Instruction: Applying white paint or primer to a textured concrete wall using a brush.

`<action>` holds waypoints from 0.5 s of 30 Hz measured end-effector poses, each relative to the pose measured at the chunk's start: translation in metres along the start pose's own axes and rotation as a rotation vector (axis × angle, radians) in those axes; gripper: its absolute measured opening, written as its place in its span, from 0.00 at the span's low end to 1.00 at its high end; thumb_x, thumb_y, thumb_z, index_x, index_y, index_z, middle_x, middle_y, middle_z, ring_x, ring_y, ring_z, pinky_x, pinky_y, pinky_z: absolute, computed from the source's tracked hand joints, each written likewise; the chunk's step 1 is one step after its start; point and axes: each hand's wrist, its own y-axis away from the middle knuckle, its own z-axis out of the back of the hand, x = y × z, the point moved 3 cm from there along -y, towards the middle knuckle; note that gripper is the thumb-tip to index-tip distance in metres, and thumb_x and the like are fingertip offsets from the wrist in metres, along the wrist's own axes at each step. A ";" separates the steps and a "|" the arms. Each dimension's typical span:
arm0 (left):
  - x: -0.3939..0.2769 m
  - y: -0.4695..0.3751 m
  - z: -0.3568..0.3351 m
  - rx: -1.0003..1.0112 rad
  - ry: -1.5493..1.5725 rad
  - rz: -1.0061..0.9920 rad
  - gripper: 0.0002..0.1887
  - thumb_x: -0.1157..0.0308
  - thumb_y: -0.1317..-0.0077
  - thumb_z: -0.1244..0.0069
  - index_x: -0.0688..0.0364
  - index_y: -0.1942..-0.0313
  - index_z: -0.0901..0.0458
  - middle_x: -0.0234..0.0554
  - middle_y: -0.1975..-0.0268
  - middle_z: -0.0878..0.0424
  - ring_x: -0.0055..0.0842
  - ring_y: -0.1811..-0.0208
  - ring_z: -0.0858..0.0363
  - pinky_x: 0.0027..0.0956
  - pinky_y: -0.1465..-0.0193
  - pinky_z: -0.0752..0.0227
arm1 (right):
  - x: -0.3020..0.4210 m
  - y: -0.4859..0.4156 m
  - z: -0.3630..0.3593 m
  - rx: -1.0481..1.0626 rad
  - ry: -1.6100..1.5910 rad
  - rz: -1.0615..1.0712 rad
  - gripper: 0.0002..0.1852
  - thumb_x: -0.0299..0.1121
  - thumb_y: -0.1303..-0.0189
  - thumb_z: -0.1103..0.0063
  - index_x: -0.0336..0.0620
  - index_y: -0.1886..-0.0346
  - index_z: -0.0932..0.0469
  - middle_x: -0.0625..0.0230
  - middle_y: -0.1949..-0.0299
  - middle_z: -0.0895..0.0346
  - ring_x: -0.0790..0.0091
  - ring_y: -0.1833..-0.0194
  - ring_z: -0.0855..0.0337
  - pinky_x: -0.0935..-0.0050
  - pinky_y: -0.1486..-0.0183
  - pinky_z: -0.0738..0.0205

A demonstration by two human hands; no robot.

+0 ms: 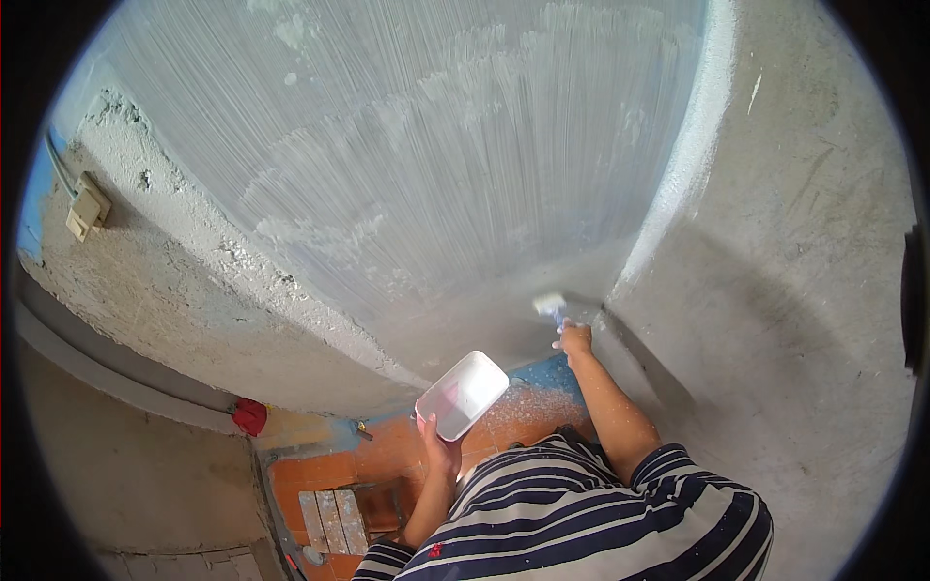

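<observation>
My right hand (576, 339) grips the handle of a paintbrush (550, 305), its pale bristles slightly blurred and pointing up and left. The brush is close to the lower part of a wall (465, 167) streaked with thin whitish coating; whether the bristles touch it, I cannot tell. A white plastic tub (472, 392) is in my left hand (440, 449), thumb over its near rim. It is tilted so its inside shows, with a pinkish patch on one side. White specks dot my right forearm.
White strips run along the left (218, 247) and right (672, 160) wall corners. A switch box (87, 210) with a cable is on the left. A slatted wooden stool (334, 521) stands on the orange tile floor (312, 472), near a red cloth-like item (250, 417). Blue sheeting (545, 374) or paint borders the wall's base.
</observation>
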 end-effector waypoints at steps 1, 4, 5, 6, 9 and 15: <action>0.000 0.001 0.000 -0.005 0.002 -0.008 0.34 0.53 0.29 0.52 0.40 0.26 0.45 0.39 0.28 0.38 0.42 0.28 0.37 0.61 0.37 0.28 | 0.017 0.011 0.001 0.031 -0.017 0.058 0.20 0.42 0.24 0.47 0.27 0.57 0.21 0.65 0.77 0.28 0.69 0.80 0.21 0.68 0.74 0.23; -0.002 0.001 0.001 -0.018 0.009 -0.014 0.34 0.53 0.29 0.52 0.40 0.26 0.44 0.39 0.28 0.38 0.42 0.28 0.36 0.61 0.38 0.28 | 0.102 0.045 0.000 0.127 -0.158 0.224 0.19 0.39 0.25 0.47 0.28 0.62 0.21 0.66 0.78 0.30 0.71 0.81 0.24 0.69 0.73 0.26; -0.002 0.001 0.001 -0.024 0.007 -0.011 0.34 0.53 0.29 0.51 0.41 0.26 0.44 0.39 0.28 0.38 0.42 0.28 0.37 0.62 0.38 0.28 | 0.134 0.060 0.001 0.154 -0.226 0.324 0.19 0.39 0.25 0.47 0.28 0.64 0.21 0.69 0.81 0.33 0.72 0.80 0.25 0.70 0.73 0.28; -0.003 0.000 0.001 -0.022 0.008 -0.012 0.34 0.53 0.29 0.51 0.41 0.26 0.44 0.39 0.28 0.38 0.42 0.28 0.37 0.62 0.38 0.28 | 0.163 0.074 0.003 0.137 -0.263 0.309 0.18 0.38 0.25 0.47 0.28 0.64 0.21 0.70 0.82 0.34 0.74 0.81 0.27 0.70 0.73 0.28; -0.006 -0.003 -0.001 -0.010 0.021 -0.043 0.33 0.52 0.30 0.51 0.41 0.27 0.43 0.39 0.28 0.38 0.43 0.28 0.36 0.61 0.39 0.28 | 0.244 0.117 0.019 0.197 -0.353 0.431 0.18 0.39 0.25 0.45 0.28 0.61 0.21 0.67 0.73 0.27 0.77 0.80 0.32 0.76 0.73 0.29; -0.003 -0.007 -0.005 0.019 0.003 -0.020 0.34 0.52 0.29 0.52 0.41 0.26 0.45 0.39 0.28 0.38 0.42 0.28 0.36 0.60 0.39 0.28 | 0.385 0.184 0.041 0.303 -0.447 0.833 0.19 0.40 0.25 0.46 0.29 0.63 0.20 0.77 0.82 0.39 0.81 0.81 0.37 0.75 0.72 0.29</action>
